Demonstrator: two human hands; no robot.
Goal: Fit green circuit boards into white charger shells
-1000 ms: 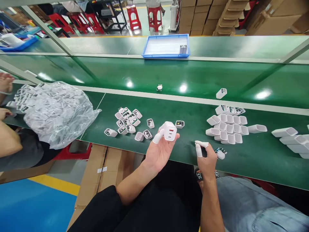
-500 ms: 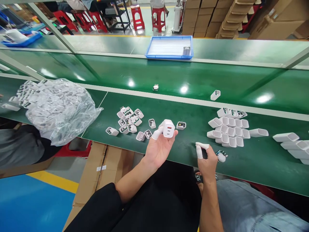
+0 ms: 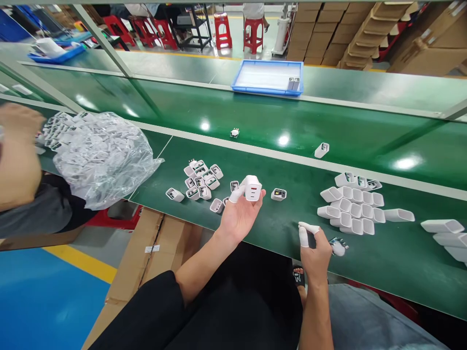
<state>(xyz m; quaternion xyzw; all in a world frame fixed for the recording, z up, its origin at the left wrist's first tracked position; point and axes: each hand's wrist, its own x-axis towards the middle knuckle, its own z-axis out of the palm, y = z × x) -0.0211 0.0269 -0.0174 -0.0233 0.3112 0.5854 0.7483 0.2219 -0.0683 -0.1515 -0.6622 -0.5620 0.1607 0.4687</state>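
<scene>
My left hand (image 3: pixel 241 214) is closed around a white charger (image 3: pixel 252 188), its face with one red port and two small slots turned towards me. White finger covers sit on some fingertips of both hands. My right hand (image 3: pixel 314 245) makes a pinch over the bench edge, thumb and forefinger tips together; anything between them is too small to make out. Just right of it lies a circuit board with a round white part (image 3: pixel 338 247). Between my hands, farther back, stands an open charger housing (image 3: pixel 278 194) with parts inside. More filled housings (image 3: pixel 200 181) cluster left of my left hand.
Empty white housings (image 3: pixel 355 204) stand grouped at the right. A clear plastic bag of white pieces (image 3: pixel 105 155) lies at the left beside a co-worker's arm (image 3: pixel 20 155). On the shelf behind is a blue-rimmed tray (image 3: pixel 262 91). A cardboard box (image 3: pixel 153 272) stands below the bench.
The view has shifted slightly. A co-worker's forearm has come in at the left, over the bag's end. Both my hands keep nearly the same pose, the charger still in my left.
</scene>
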